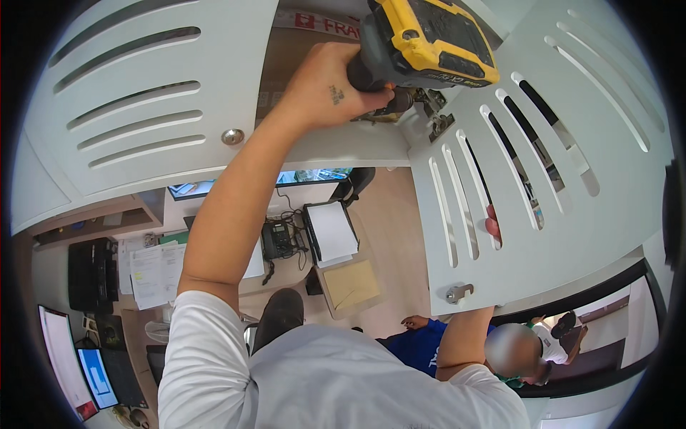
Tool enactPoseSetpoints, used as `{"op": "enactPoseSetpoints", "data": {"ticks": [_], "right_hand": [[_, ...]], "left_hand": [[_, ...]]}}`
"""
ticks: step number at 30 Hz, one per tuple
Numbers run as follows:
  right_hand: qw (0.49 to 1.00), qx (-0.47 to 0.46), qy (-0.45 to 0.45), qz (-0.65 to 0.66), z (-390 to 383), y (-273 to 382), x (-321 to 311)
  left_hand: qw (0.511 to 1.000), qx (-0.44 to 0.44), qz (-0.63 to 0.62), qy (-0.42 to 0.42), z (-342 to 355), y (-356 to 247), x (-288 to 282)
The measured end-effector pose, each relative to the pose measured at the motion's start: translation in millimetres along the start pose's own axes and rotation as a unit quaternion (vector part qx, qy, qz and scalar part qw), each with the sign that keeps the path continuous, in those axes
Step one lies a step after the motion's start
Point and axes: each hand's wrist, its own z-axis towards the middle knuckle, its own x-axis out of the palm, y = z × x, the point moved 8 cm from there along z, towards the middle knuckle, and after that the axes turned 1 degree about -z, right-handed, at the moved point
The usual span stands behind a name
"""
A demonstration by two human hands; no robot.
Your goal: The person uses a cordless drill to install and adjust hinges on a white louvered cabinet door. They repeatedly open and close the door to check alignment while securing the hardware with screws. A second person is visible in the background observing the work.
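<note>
Cabinet (343, 146) open, taped carton (294, 41) inside; left hand (330, 87) gripping drill (436, 44); right hand (492, 223) behind slotted door (572, 239), grip unclear.

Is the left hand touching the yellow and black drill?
Touching. The head view shows this plainly: the left hand is wrapped around the handle of the drill, with no gap between them.

Pale desk (289, 273) with a black phone (276, 239) and white sheet (254, 262)

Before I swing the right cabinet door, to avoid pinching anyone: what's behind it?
Through the slotted door I see part of the right hand and dark shapes I can't identify. Its solid parts hide the rest of that hand and most else.
</note>
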Motion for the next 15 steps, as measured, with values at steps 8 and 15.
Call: {"op": "enactPoseSetpoints", "data": {"ticks": [8, 15], "right_hand": [[1.000, 0.001, -0.004, 0.001, 4.1, 0.2, 1.1], [1.000, 0.005, -0.013, -0.002, 6.5, -2.0, 1.6]], "left_hand": [[0.999, 0.011, 0.030, -0.002, -1.4, -1.8, -0.8], [0.999, 0.018, 0.027, 0.005, -6.8, -9.6, -0.5]]}}
